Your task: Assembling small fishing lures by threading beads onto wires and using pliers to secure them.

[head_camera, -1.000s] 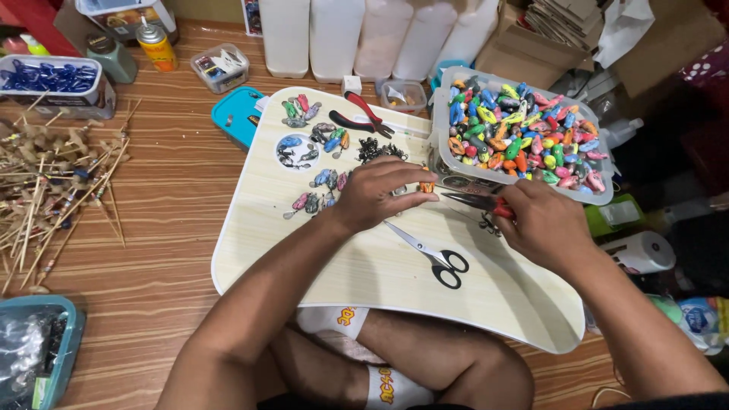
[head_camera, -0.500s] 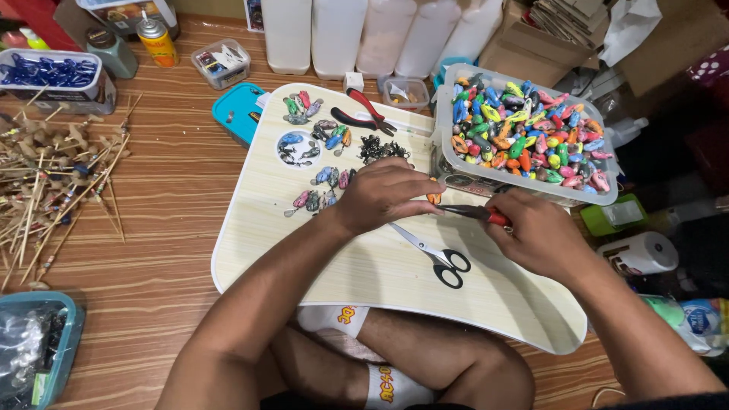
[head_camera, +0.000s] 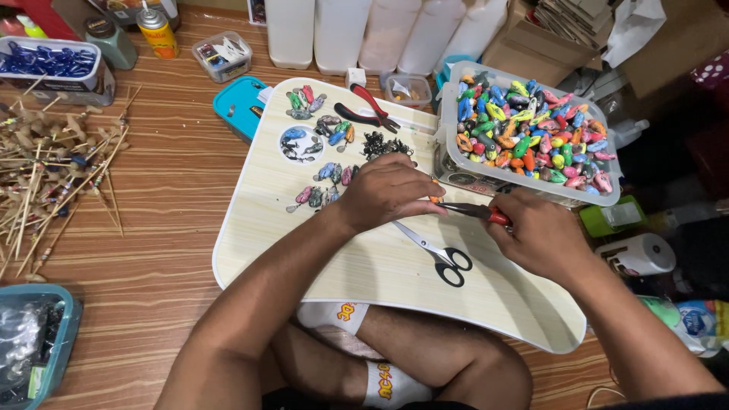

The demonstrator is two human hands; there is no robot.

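Note:
My left hand [head_camera: 391, 190] rests on a pale wooden lap tray [head_camera: 364, 266] and pinches a small orange lure piece [head_camera: 433, 199] between its fingertips. My right hand [head_camera: 541, 234] grips red-handled pliers [head_camera: 472, 212], whose jaws meet that piece. Black-handled scissors [head_camera: 440, 255] lie on the tray just below both hands. Small painted lures [head_camera: 323, 156] and a heap of dark metal hooks [head_camera: 386, 146] lie spread above my left hand.
A clear bin of colourful lures [head_camera: 531, 125] sits at the tray's right. A second pair of red pliers [head_camera: 367, 110] lies at its top. A blue case [head_camera: 239, 106], small tubs, white jugs [head_camera: 364, 30] and bamboo sticks [head_camera: 45, 175] are around.
Both hands stay together on the small piece and the pliers. They have only shifted slightly on the tray.

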